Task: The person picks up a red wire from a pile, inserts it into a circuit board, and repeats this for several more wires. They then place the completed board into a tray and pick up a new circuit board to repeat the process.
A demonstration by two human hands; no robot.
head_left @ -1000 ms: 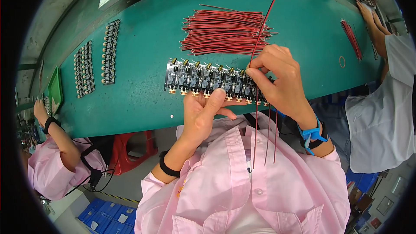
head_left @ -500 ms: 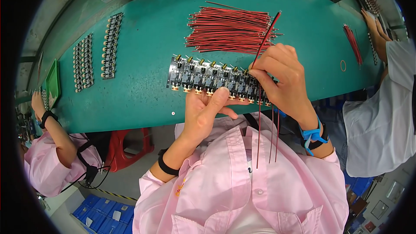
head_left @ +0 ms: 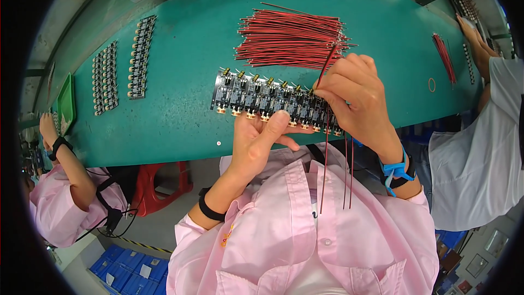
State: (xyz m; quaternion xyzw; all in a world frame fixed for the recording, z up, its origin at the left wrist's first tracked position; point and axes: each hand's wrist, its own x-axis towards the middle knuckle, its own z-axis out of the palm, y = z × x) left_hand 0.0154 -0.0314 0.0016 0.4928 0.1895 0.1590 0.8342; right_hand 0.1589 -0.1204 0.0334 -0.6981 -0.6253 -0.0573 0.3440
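A strip of joined circuit boards [head_left: 252,94], with brass-coloured round parts along its near edge, tilts over the table's front. My left hand [head_left: 256,139] grips it from the near side, thumb on the edge and fingers underneath. At the strip's right end, the thumb and forefinger of my right hand [head_left: 353,90] pinch a red-and-black wire [head_left: 329,59] against the far edge of a board. The wire's upper end points up toward the wire pile. Several thin wires [head_left: 324,180] hang below the strip's right end in front of my pink shirt. My right hand hides part of the boards.
A big pile of red-and-black wires [head_left: 292,37] lies beyond the strip on the green table [head_left: 191,49]. More board strips [head_left: 141,57] rest at left, near a green tray [head_left: 66,104]. A rubber band [head_left: 432,84] and a smaller wire bundle [head_left: 445,59] lie at right. Co-workers sit on both sides.
The pinched wire's upper end has dropped down and left, so less of it stands above my right hand. The hanging wires have swung slightly. My left hand and the strip stay nearly still.
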